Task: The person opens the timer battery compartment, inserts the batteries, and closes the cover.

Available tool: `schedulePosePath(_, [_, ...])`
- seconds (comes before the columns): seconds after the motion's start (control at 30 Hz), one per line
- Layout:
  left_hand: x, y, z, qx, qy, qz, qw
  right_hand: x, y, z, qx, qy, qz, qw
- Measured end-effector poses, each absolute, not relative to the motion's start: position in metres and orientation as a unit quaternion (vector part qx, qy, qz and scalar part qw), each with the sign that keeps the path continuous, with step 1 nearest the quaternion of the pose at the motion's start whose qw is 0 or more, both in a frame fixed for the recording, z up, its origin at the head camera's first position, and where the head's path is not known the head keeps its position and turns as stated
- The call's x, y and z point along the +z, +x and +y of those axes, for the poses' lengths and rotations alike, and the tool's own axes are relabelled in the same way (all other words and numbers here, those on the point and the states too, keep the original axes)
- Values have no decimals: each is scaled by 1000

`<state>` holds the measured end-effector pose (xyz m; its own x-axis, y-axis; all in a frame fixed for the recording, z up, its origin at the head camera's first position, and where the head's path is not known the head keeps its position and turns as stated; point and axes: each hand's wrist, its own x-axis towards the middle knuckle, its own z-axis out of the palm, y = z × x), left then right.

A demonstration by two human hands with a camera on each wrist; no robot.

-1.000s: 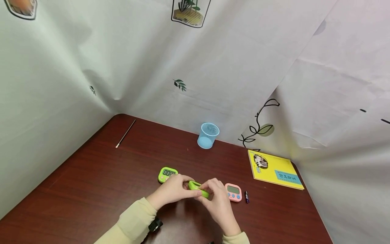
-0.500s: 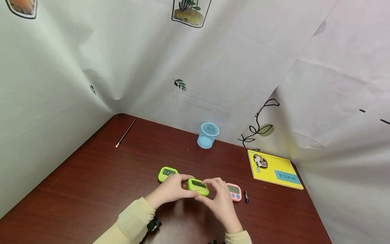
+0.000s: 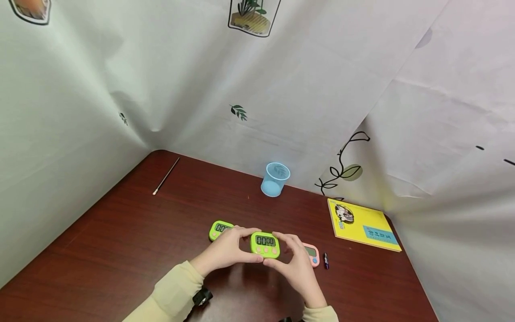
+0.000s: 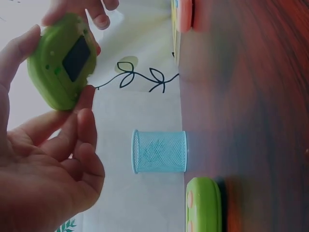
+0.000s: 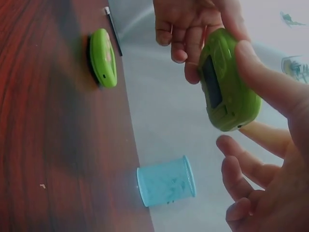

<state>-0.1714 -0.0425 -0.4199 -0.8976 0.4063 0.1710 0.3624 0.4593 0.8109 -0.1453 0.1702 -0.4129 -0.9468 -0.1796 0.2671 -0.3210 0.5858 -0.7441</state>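
A green digital timer is held up between both hands, its screen showing zeros in the head view. My left hand pinches its left side between thumb and fingers. On the other side, my right hand grips it the same way. The back of the timer shows in the left wrist view, with a dark rectangle on it. Behind the left hand lies another green timer, partly covered by that hand. A pink timer with blue buttons lies partly hidden behind the right hand.
A light-blue mesh cup stands at the back of the table. At the right lie a small dark battery-like cylinder and a yellow book. A thin rod with a pale tip lies at the far left.
The green timer in my hands has been tilted so its face turns up toward the head camera, from edge-on to fully readable. My right hand has shifted slightly right, covering more of the pink timer.
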Motion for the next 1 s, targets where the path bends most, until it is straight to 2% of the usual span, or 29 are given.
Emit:
schedulePosePath(0.3, [-418, -170, -44, 464, 237, 854, 9, -407, -147, 177, 449, 117, -886, 19])
schedulePosePath(0.73, [-420, -175, -42, 440, 236, 866, 27, -410, -150, 182, 415, 123, -901, 5])
schedulePosePath(1.0, [-425, -178, -38, 323, 264, 909, -28, -415, -154, 182, 366, 139, -920, 8])
